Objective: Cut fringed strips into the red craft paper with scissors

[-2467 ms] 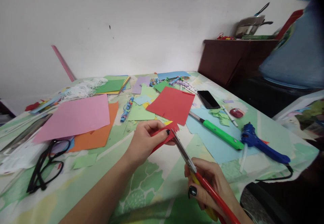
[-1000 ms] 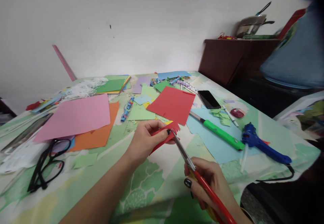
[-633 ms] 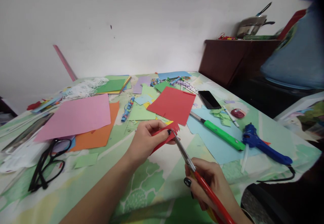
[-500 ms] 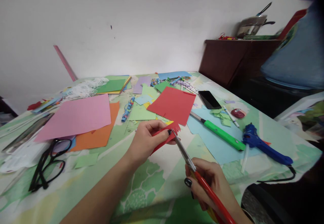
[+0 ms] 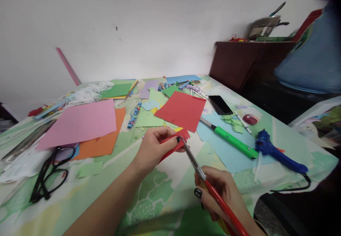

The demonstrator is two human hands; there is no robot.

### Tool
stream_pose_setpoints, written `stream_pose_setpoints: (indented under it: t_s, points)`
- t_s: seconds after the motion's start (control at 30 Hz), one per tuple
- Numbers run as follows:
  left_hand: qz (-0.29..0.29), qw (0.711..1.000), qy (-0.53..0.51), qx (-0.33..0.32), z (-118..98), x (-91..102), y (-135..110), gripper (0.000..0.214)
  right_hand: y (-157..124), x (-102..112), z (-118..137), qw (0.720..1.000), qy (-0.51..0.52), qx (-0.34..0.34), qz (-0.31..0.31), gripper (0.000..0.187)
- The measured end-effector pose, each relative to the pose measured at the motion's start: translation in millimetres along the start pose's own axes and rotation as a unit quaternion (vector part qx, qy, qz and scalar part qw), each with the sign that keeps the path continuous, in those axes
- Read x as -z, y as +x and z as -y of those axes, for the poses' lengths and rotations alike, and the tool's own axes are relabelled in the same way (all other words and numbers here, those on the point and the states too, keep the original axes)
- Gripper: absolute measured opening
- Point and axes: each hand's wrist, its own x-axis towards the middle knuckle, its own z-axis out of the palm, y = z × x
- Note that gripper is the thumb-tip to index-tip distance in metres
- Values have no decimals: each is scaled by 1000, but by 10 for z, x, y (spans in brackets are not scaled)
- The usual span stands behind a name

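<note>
Between the thumb and fingers of my left hand [image 5: 157, 145] is a strip of red paper [image 5: 168, 153], its far end cut into a thin fringe. My right hand [image 5: 222, 193] is closed round the red and yellow handles of a pair of scissors [image 5: 193, 159]. The blades point up and left, their tips at the fringed end of the strip, close to my left thumb. Part of the strip is hidden by my left fingers. Just beyond lies a larger sheet of red paper [image 5: 182, 110] on the table.
At right lie a green utility knife [image 5: 234, 141], a blue glue gun [image 5: 279, 156] with a cord, and a black phone [image 5: 220, 104]. Black glasses [image 5: 52, 173], pink paper [image 5: 82, 124] and orange paper [image 5: 106, 141] are at left. A patterned cloth covers the table [image 5: 157, 193].
</note>
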Motion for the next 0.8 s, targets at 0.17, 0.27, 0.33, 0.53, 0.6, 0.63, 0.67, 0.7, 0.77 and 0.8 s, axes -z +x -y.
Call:
stream_pose_setpoints:
  t_s: [0.17, 0.27, 0.33, 0.53, 0.6, 0.63, 0.67, 0.7, 0.77, 0.8]
  points:
    - [2, 1000, 3, 2, -2, 6, -5, 10, 3, -10, 20, 1000, -20, -3, -4, 28]
    - [4, 1000, 7, 3, -4, 11, -9, 10, 3, 5, 8, 1000, -7, 1, 4, 29]
    - [1, 1000, 9, 4, -5, 13, -9, 10, 2, 30, -8, 1000, 15, 8, 22, 32]
    - [-10, 1000, 5, 13, -7, 3, -8, 10, 9, 120, -68, 994, 62, 21, 83, 42]
    - [-11, 1000, 4, 15, -8, -3, -9, 10, 12, 137, -84, 993, 67, 24, 92, 44]
    - [-11, 1000, 5, 15, -9, -6, -9, 10, 12, 141, -88, 993, 67, 25, 93, 44]
    - [-11, 1000, 7, 14, -9, -9, -8, 10, 11, 143, -91, 993, 65, 25, 93, 45]
    - [-11, 1000, 8, 13, -8, -11, -7, 10, 10, 144, -91, 993, 63, 26, 92, 45]
    - [-14, 1000, 9, 12, -5, -11, -4, 10, 7, 141, -85, 994, 62, 25, 89, 45]
    - [-15, 1000, 9, 12, -4, -10, -3, 10, 5, 139, -82, 994, 62, 25, 89, 45]
